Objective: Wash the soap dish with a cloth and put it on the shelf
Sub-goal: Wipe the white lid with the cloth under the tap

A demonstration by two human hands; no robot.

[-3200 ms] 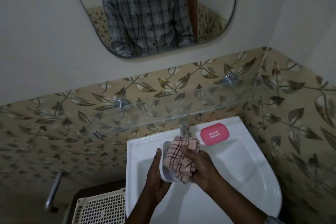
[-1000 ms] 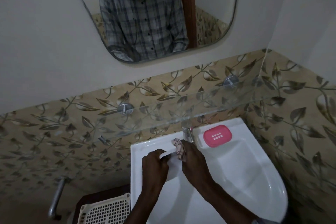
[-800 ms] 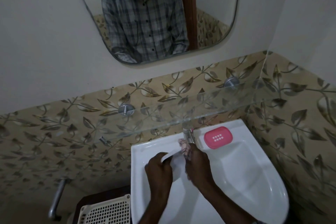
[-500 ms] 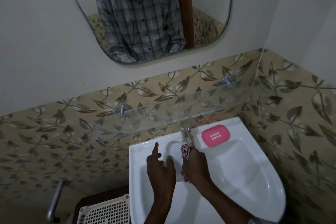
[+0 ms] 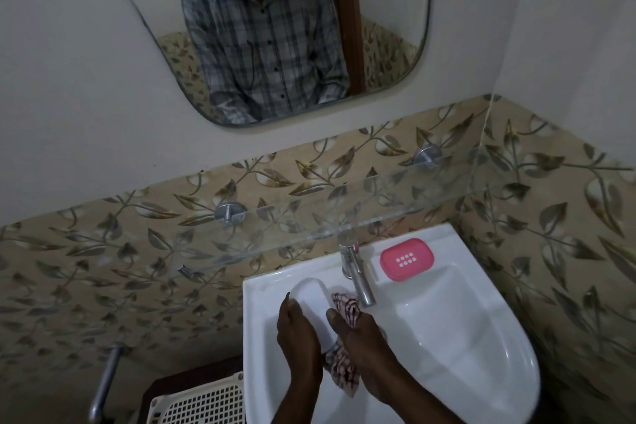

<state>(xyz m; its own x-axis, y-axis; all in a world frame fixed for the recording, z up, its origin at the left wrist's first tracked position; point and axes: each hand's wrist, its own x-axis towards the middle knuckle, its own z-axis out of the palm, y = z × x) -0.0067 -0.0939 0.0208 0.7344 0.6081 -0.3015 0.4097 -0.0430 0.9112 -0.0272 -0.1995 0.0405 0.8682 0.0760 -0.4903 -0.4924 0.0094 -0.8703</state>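
The white soap dish (image 5: 311, 299) looks like light, stiff plastic, probably slick when wet, so it is best taken by its long edges. It is held tilted over the sink (image 5: 481, 337), left of the tap (image 5: 358, 279). The left hand (image 5: 297, 337) has its grip curled round the dish's left edge. The right hand (image 5: 361, 337) has its grip bunched round the checked cloth (image 5: 346, 308), against the dish. There is one dish, one pink slotted piece (image 5: 406, 259) on the sink rim, one cloth and one glass shelf (image 5: 309, 217).

No legible text, label, brand, number or sign found in view; white marks on pink soap-dish insert (image 5: 406, 259) seen as grid of small squares, not characters
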